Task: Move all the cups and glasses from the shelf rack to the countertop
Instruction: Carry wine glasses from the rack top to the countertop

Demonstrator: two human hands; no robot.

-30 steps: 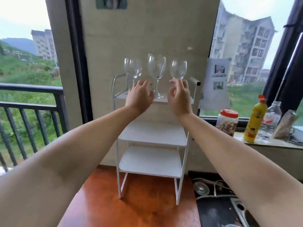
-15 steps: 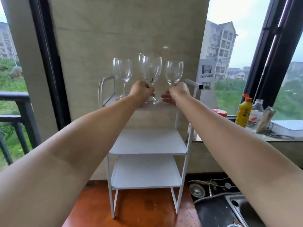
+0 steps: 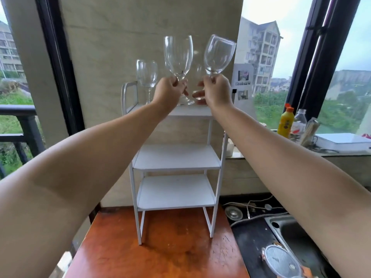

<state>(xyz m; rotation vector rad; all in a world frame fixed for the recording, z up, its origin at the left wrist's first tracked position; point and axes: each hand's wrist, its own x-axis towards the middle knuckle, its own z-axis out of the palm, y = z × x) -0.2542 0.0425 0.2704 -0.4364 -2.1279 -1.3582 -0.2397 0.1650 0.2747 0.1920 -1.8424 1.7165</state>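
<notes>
A white three-tier shelf rack (image 3: 176, 157) stands on the reddish-brown countertop (image 3: 160, 253). My left hand (image 3: 169, 91) grips the stem of a tall clear wine glass (image 3: 178, 55), raised above the top shelf. My right hand (image 3: 216, 91) grips the stem of a second wine glass (image 3: 219, 54), which tilts to the right. A third wine glass (image 3: 147, 76) stands upright at the left of the top shelf. Between my hands a further glass (image 3: 198, 73) shows faintly behind. The two lower shelves hold nothing.
A steel sink (image 3: 297, 233) lies right of the countertop, with a round mesh strainer (image 3: 281, 261) at its near edge. On the window ledge stand an orange bottle (image 3: 286, 122), a clear bottle (image 3: 300, 121) and a white box (image 3: 343, 141). A black balcony railing (image 3: 20, 125) is at the left.
Both hands have closed on glass stems and lifted the two glasses up off the top shelf. The right glass now tilts to the right.
</notes>
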